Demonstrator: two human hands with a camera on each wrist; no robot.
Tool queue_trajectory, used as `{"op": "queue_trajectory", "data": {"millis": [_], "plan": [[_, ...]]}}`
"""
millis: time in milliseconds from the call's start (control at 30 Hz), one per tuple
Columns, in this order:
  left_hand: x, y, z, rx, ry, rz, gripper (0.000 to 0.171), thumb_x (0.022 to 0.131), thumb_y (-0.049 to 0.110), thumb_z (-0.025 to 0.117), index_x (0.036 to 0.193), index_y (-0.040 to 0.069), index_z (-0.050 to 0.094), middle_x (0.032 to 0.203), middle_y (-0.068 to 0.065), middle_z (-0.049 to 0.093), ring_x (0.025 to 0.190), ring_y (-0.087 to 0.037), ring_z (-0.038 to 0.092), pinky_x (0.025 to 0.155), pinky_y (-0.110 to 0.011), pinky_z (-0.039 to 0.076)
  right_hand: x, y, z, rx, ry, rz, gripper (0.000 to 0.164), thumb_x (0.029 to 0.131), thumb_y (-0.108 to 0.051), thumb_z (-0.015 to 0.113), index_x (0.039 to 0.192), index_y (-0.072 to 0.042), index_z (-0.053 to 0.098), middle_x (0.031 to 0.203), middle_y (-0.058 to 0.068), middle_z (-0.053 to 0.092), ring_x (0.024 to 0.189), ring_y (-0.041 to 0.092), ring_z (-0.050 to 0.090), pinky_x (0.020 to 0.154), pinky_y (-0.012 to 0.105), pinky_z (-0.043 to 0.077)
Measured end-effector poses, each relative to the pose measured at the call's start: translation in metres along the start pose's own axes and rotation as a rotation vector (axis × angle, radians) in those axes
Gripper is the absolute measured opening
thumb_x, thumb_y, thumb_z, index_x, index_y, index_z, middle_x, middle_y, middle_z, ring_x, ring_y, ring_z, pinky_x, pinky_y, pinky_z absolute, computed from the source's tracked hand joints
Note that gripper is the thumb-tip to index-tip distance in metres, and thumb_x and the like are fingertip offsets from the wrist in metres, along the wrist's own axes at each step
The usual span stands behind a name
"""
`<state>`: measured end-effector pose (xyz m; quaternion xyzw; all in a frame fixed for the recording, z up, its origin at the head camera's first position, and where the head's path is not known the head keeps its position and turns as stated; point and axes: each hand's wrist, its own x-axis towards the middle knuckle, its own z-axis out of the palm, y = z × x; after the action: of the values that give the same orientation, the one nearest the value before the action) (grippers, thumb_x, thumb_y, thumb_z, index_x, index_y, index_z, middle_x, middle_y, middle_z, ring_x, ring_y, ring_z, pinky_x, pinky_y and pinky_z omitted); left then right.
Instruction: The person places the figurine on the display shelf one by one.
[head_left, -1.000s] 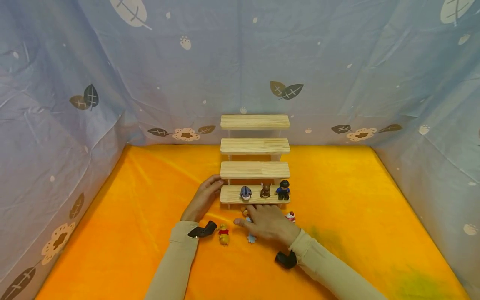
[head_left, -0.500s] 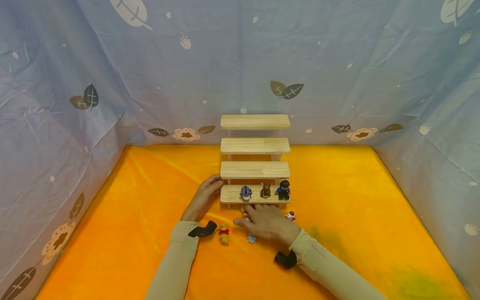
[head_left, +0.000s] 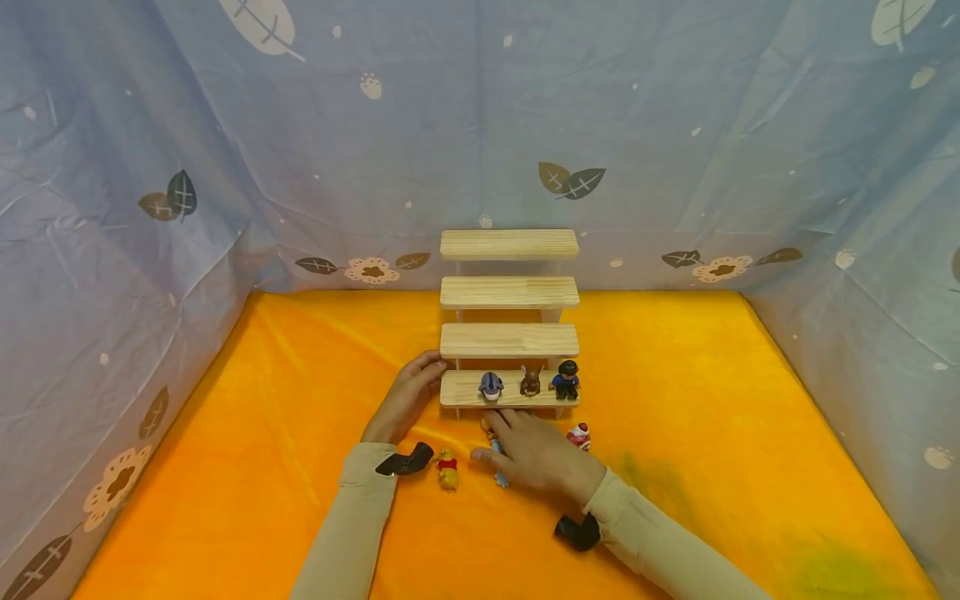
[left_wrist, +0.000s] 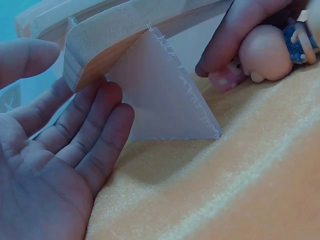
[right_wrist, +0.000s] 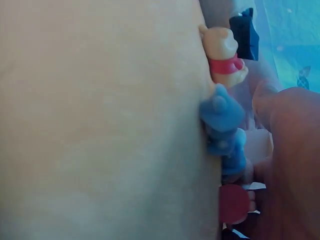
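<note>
My left hand (head_left: 408, 396) is at the left end of the lowest board of a stepped wooden shelf (head_left: 510, 339). In the left wrist view, its loosely extended fingers touch under the board's end, thumb apart. My right hand (head_left: 540, 450) reaches over small figures at the shelf's front, fingers forward, thumb spread. Partly beneath it lies a toy figure in blue (head_left: 501, 479). In the left wrist view, a right fingertip touches a small pink figure (left_wrist: 227, 77), beside the blue figure's round head (left_wrist: 265, 52). The right fingertips' underside is largely hidden.
On the lowest board stand a grey donkey figure (head_left: 491, 385), a brown big-eared figure (head_left: 530, 381) and a figure with a black hat (head_left: 566, 381). A yellow bear figure (head_left: 447, 469) and a red-and-white figure (head_left: 579, 437) lie on the orange cloth (head_left: 300, 500).
My right hand has shifted slightly to the right, and the figure in blue beneath it has moved a little. The red-and-white figure shows more. My left hand stays at the shelf.
</note>
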<state>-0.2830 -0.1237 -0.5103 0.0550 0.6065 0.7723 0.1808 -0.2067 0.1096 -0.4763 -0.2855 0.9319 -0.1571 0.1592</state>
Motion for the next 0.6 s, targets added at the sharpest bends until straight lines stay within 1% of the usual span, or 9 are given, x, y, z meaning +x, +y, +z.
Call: {"op": "queue_trajectory", "data": {"millis": [33, 133, 233, 333, 433, 600], "plan": [[-0.0001, 0.0, -0.0002, 0.003, -0.003, 0.0, 0.038, 0.106, 0.025, 0.053, 0.135, 0.0, 0.049, 0.134, -0.011, 0.052, 0.119, -0.016, 0.055, 0.108, -0.032, 0.043, -0.0008, 0.0002, 0.0012, -0.008, -0.001, -0.008, 0.066, 0.103, -0.062, 0.038, 0.147, -0.013, 0.043, 0.153, 0.013, 0.045, 0.139, 0.031, 0.049, 0.115, 0.048, 0.041], [-0.0003, -0.0002, -0.001, 0.007, -0.003, 0.001, 0.039, 0.106, 0.025, 0.053, 0.136, 0.001, 0.049, 0.138, -0.014, 0.05, 0.12, -0.017, 0.054, 0.109, -0.033, 0.043, -0.0039, -0.0002, 0.0038, -0.029, -0.001, -0.048, 0.072, 0.103, -0.062, 0.037, 0.154, -0.011, 0.037, 0.159, 0.013, 0.038, 0.145, 0.031, 0.042, 0.119, 0.048, 0.037], [-0.0002, -0.0001, -0.0015, 0.011, -0.004, 0.008, 0.04, 0.106, 0.026, 0.053, 0.137, 0.002, 0.049, 0.141, -0.016, 0.049, 0.122, -0.017, 0.054, 0.11, -0.034, 0.042, -0.0071, -0.0018, 0.0044, -0.048, -0.006, -0.092, 0.075, 0.104, -0.062, 0.034, 0.16, -0.013, 0.029, 0.166, 0.012, 0.028, 0.152, 0.032, 0.031, 0.124, 0.049, 0.029], [0.0004, -0.0004, -0.0017, 0.008, -0.01, 0.012, 0.039, 0.106, 0.027, 0.053, 0.137, 0.002, 0.05, 0.142, -0.017, 0.049, 0.122, -0.016, 0.055, 0.111, -0.034, 0.043, -0.0093, -0.0036, 0.0048, -0.053, 0.003, -0.131, 0.069, 0.104, -0.061, 0.034, 0.158, -0.018, 0.034, 0.166, 0.011, 0.028, 0.152, 0.033, 0.031, 0.123, 0.05, 0.029], [0.0015, -0.0016, -0.0018, 0.001, -0.014, 0.012, 0.037, 0.106, 0.027, 0.053, 0.134, 0.003, 0.051, 0.14, -0.017, 0.05, 0.12, -0.015, 0.056, 0.109, -0.032, 0.044, -0.0104, -0.0055, 0.0044, -0.065, 0.003, -0.15, 0.063, 0.105, -0.06, 0.033, 0.154, -0.021, 0.043, 0.165, 0.011, 0.028, 0.152, 0.033, 0.031, 0.122, 0.05, 0.03], [0.0018, -0.0025, -0.0006, 0.0, -0.002, 0.008, 0.036, 0.106, 0.025, 0.053, 0.134, 0.003, 0.052, 0.137, -0.014, 0.053, 0.119, -0.015, 0.057, 0.109, -0.032, 0.043, -0.0094, -0.0084, 0.0036, -0.097, -0.005, -0.177, 0.062, 0.105, -0.06, 0.031, 0.149, -0.021, 0.05, 0.165, 0.005, 0.032, 0.152, 0.03, 0.032, 0.123, 0.048, 0.029]]}}
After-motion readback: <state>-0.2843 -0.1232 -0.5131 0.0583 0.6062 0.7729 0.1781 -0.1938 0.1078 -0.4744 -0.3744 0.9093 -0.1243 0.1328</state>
